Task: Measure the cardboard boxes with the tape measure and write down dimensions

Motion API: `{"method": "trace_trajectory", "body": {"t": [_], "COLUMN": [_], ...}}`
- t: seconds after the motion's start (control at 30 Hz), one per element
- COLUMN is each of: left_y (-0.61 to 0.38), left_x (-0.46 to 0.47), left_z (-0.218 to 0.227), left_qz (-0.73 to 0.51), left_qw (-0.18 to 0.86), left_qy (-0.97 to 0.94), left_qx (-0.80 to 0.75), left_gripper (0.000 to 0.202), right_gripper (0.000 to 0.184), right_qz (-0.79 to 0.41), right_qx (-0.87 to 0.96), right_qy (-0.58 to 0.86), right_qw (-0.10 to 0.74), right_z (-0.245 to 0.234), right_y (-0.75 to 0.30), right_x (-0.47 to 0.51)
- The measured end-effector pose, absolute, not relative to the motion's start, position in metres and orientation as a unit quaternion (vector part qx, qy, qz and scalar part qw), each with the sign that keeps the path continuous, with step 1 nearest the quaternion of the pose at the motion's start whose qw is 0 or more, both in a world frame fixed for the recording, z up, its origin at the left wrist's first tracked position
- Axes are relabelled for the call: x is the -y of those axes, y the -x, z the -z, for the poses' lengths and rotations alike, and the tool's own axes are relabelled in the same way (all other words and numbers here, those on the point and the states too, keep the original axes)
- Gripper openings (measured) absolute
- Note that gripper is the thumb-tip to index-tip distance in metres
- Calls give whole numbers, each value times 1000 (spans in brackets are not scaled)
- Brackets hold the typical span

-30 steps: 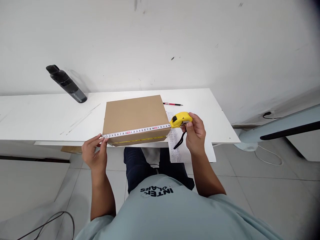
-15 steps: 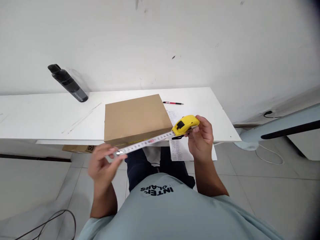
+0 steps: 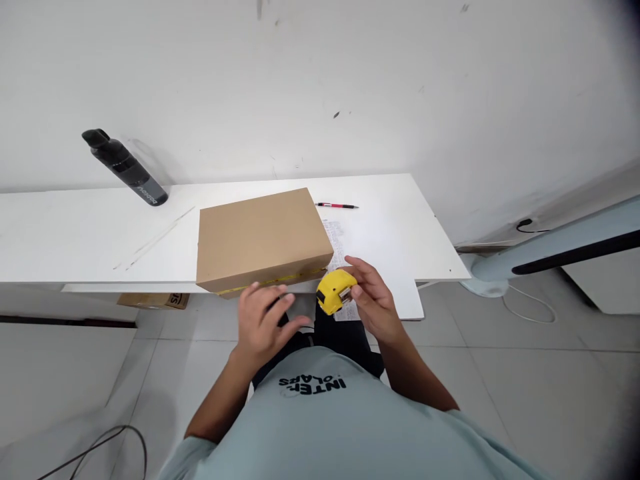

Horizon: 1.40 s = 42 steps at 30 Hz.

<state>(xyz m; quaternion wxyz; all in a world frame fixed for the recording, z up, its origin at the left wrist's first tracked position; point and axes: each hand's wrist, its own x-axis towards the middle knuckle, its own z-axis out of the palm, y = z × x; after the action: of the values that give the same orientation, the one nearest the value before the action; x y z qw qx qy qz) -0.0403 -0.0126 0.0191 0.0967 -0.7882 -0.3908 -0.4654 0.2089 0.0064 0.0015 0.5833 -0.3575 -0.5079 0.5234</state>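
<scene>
A closed brown cardboard box (image 3: 260,237) lies on the white table (image 3: 75,237), reaching its near edge. My right hand (image 3: 373,303) is closed round a yellow tape measure (image 3: 336,291), held just off the box's near right corner with no blade showing. My left hand (image 3: 265,323) hovers in front of the box and left of the tape measure, fingers spread and holding nothing.
A black bottle (image 3: 125,168) leans at the back left by the wall. A red-and-black pen (image 3: 336,205) lies behind the box. A written sheet of paper (image 3: 340,243) lies right of the box. A grey fan base (image 3: 493,280) and cables are on the floor.
The tape blade, stretched along the box's near edge a second ago, has run back into the case. My left hand let go of its tip and both hands came together in front of the box.
</scene>
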Motion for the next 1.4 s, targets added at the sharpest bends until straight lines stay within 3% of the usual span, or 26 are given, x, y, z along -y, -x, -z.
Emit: {"method": "trace_trajectory", "body": {"t": [0.17, 0.33, 0.43, 0.6, 0.87, 1.0, 1.23, 1.4], "left_y": [102, 138, 141, 140, 128, 121, 131, 149], "left_x": [7, -4, -9, -15, -24, -20, -18, -49], "left_z": [-21, -12, -1, 7, 21, 18, -44, -100], "left_qz": [479, 418, 444, 497, 576, 591, 584, 428], "left_qw": [200, 50, 21, 7, -74, -87, -2, -83], "left_qy": [649, 640, 598, 536, 479, 471, 471, 560], "left_qx": [557, 643, 667, 683, 658, 648, 661, 705], "left_gripper": [55, 63, 67, 65, 66, 63, 63, 61], "right_gripper": [64, 86, 92, 87, 95, 82, 75, 67], "right_qz": [-589, -677, -675, -645, -616, -642, -692, -722], "right_qx": [438, 437, 456, 488, 540, 495, 429, 411], "right_qy": [408, 376, 361, 345, 279, 252, 253, 234], "right_qw": [543, 458, 455, 476, 501, 528, 522, 505], "right_z": [21, 41, 42, 22, -29, -36, -36, -44], "right_y": [-215, -199, -191, -192, -191, -194, -204, -215], "right_x": [-8, -1, -6, -26, -49, -45, -23, -17]}}
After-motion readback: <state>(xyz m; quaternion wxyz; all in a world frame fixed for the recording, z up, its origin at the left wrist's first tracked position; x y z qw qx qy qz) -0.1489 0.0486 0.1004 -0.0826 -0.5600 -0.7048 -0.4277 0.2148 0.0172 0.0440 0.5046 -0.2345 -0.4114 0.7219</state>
